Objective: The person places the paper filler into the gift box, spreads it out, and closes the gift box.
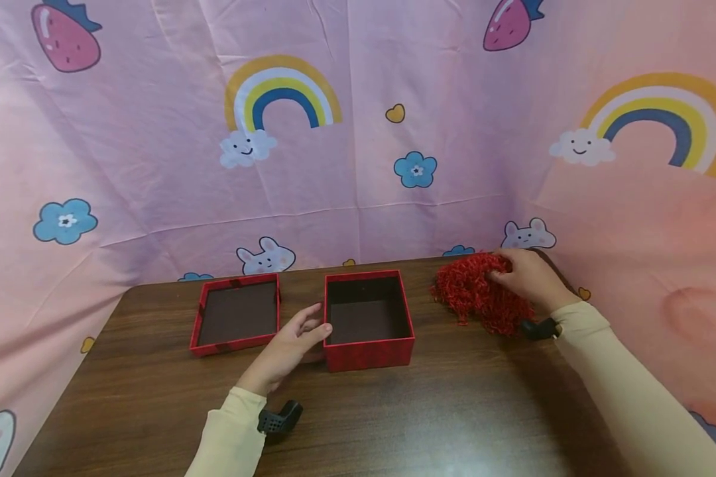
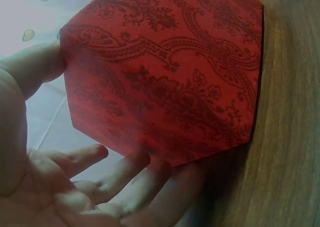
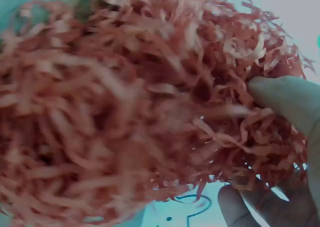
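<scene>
A red patterned box (image 1: 368, 354) with a dark inside stands without its lid on the table. My left hand (image 1: 289, 348) is at its left side, thumb touching the rim and the other fingers loosely extended. In the left wrist view the thumb lies against an edge of the box's red wall (image 2: 165, 77), and the fingers (image 2: 125, 177) reach along another edge. To the right, my right hand (image 1: 528, 278) grips a tangled bundle of red shredded paper (image 1: 474, 285). The right wrist view shows the paper strips (image 3: 125, 112) between thumb and fingers, some fingers partly hidden.
The red box lid (image 1: 235, 311) lies left of the box, its dark inside facing up. All this is on a brown wooden table (image 1: 429, 417). A pink and lilac patterned cloth (image 1: 358, 218) hangs behind the table and at both sides.
</scene>
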A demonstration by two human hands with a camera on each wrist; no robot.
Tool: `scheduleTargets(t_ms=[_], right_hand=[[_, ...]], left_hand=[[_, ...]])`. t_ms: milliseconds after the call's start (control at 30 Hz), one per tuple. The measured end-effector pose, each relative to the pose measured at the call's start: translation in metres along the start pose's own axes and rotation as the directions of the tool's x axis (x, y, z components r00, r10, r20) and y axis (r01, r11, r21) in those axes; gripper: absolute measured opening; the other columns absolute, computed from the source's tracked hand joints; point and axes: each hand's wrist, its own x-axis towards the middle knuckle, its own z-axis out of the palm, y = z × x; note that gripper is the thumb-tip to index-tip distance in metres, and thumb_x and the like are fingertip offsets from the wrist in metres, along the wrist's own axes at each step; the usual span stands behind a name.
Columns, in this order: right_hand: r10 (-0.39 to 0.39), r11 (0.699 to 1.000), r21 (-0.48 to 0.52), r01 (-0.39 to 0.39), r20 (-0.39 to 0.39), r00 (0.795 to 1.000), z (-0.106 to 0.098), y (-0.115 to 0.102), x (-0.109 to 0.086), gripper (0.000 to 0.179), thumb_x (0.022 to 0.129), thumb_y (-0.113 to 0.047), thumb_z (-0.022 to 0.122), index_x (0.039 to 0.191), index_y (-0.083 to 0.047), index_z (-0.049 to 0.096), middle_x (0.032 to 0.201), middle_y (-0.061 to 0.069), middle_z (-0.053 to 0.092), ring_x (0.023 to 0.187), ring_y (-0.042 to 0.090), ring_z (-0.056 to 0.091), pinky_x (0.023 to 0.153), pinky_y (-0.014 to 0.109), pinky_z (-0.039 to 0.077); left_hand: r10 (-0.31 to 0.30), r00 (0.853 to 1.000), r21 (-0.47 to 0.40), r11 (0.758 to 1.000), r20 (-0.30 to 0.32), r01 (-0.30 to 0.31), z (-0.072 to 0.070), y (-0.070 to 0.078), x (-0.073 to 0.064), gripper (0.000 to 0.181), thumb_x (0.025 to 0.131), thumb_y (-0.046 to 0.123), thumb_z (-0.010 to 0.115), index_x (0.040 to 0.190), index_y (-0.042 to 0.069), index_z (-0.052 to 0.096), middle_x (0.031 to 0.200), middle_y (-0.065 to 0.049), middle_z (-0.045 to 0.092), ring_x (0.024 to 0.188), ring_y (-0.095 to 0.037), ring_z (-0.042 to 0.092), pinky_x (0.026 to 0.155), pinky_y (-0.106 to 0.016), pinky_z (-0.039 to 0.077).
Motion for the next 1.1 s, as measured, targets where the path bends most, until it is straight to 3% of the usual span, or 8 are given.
scheduleTargets(t_ms=[267, 433, 567, 700, 867, 1100], right_hand=[[0.037, 0.998, 0.050, -0.037, -0.003, 0.999, -0.016, -0.010, -0.002, 0.031, 0.101, -0.026, 0.069, 0.121, -0.002, 0.064, 0.103, 0.015, 0.070, 0.091, 0.030, 0.063, 0.078, 0.048, 0.055], [0.040, 0.996, 0.082, -0.041, 0.007, 0.999, -0.021, -0.011, -0.003, 0.035, 0.102, -0.026, 0.067, 0.127, -0.001, 0.063, 0.112, 0.019, 0.070, 0.097, 0.033, 0.064, 0.084, 0.051, 0.055], [0.020, 0.996, 0.089, -0.020, -0.007, 1.000, -0.025, -0.012, -0.003, 0.039, 0.102, -0.027, 0.066, 0.131, 0.000, 0.062, 0.117, 0.021, 0.069, 0.104, 0.035, 0.064, 0.091, 0.057, 0.053], [-0.013, 0.996, 0.083, 0.016, -0.029, 1.000, -0.030, -0.013, -0.001, 0.029, 0.102, -0.024, 0.068, 0.120, -0.002, 0.065, 0.100, 0.015, 0.069, 0.085, 0.027, 0.062, 0.078, 0.046, 0.053], [-0.014, 0.997, 0.074, 0.017, -0.043, 0.999, -0.040, -0.020, 0.000, 0.024, 0.101, -0.024, 0.069, 0.113, -0.004, 0.065, 0.092, 0.011, 0.065, 0.081, 0.025, 0.057, 0.069, 0.039, 0.049], [-0.057, 0.993, 0.098, 0.068, -0.110, 0.992, -0.052, -0.024, 0.007, 0.030, 0.098, -0.017, 0.073, 0.118, 0.004, 0.066, 0.107, 0.025, 0.071, 0.095, 0.038, 0.067, 0.081, 0.050, 0.052]], left_hand=[[0.021, 0.999, 0.040, 0.999, -0.041, -0.019, 0.001, 0.002, -0.001, 0.077, 0.098, 0.045, 0.069, 0.161, 0.019, 0.033, 0.154, -0.018, 0.048, 0.134, -0.036, 0.054, 0.112, -0.054, 0.045], [0.017, 0.999, 0.028, 0.999, -0.044, -0.015, 0.002, 0.002, 0.000, 0.076, 0.098, 0.045, 0.070, 0.161, 0.021, 0.034, 0.155, -0.018, 0.047, 0.135, -0.035, 0.054, 0.112, -0.052, 0.046], [0.032, 0.999, -0.009, 0.999, -0.022, -0.032, 0.001, 0.002, 0.000, 0.079, 0.100, 0.042, 0.068, 0.164, 0.022, 0.028, 0.161, -0.019, 0.040, 0.142, -0.038, 0.047, 0.115, -0.055, 0.041], [0.029, 0.999, -0.109, 0.994, 0.019, -0.027, 0.002, 0.002, 0.000, 0.076, 0.102, 0.036, 0.067, 0.165, 0.025, 0.025, 0.164, -0.020, 0.034, 0.146, -0.042, 0.041, 0.115, -0.060, 0.039], [0.008, 0.998, -0.205, 0.979, 0.060, 0.005, 0.004, 0.001, 0.002, 0.074, 0.103, 0.033, 0.066, 0.164, 0.027, 0.025, 0.165, -0.022, 0.032, 0.144, -0.045, 0.043, 0.108, -0.062, 0.045], [-0.023, 0.998, -0.212, 0.977, 0.058, 0.035, 0.004, 0.001, 0.002, 0.075, 0.103, 0.037, 0.065, 0.165, 0.026, 0.024, 0.165, -0.022, 0.029, 0.147, -0.044, 0.039, 0.107, -0.062, 0.046]])
